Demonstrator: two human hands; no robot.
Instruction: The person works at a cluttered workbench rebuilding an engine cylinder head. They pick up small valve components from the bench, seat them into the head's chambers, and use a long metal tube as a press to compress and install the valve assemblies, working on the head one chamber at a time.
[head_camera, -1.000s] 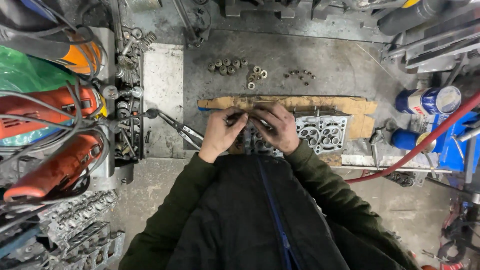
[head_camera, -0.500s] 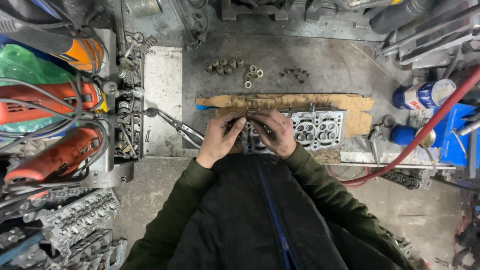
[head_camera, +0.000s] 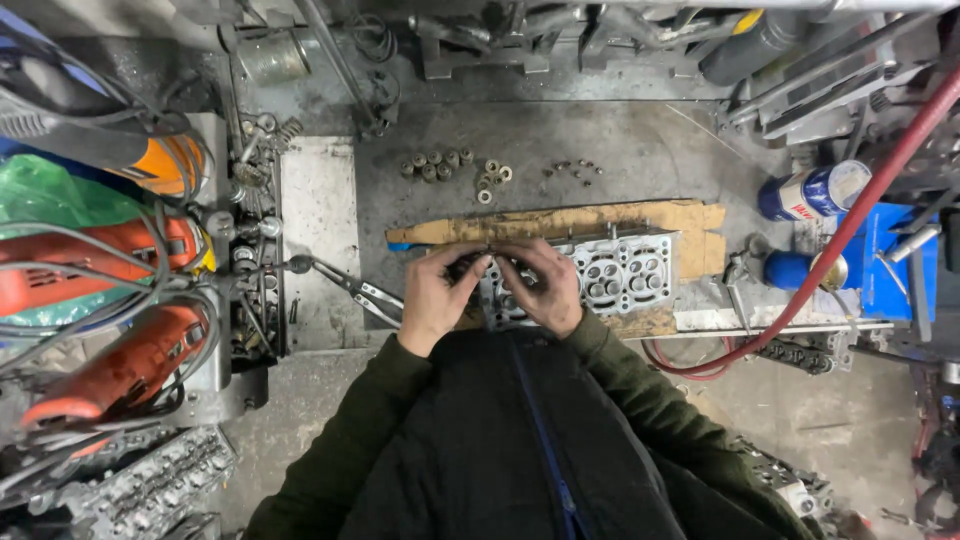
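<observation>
A grey metal cylinder head (head_camera: 620, 275) with round valve openings lies on a sheet of brown cardboard (head_camera: 610, 218) on the workbench. My left hand (head_camera: 437, 298) and my right hand (head_camera: 540, 285) rest on its left part, fingers curled and fingertips close together around a small dark part that I cannot make out. My dark green sleeves and black vest fill the lower middle of the view.
Small metal rings and springs (head_camera: 450, 165) lie behind the cardboard. A chrome valve tool (head_camera: 345, 285) lies left of my hands. Orange power tools (head_camera: 120, 365) with cables crowd the left. Blue spray cans (head_camera: 810, 190) and a red hose (head_camera: 840, 240) are at the right.
My hands have stayed on the cylinder head's left part with only small finger movement. The view has shifted slightly.
</observation>
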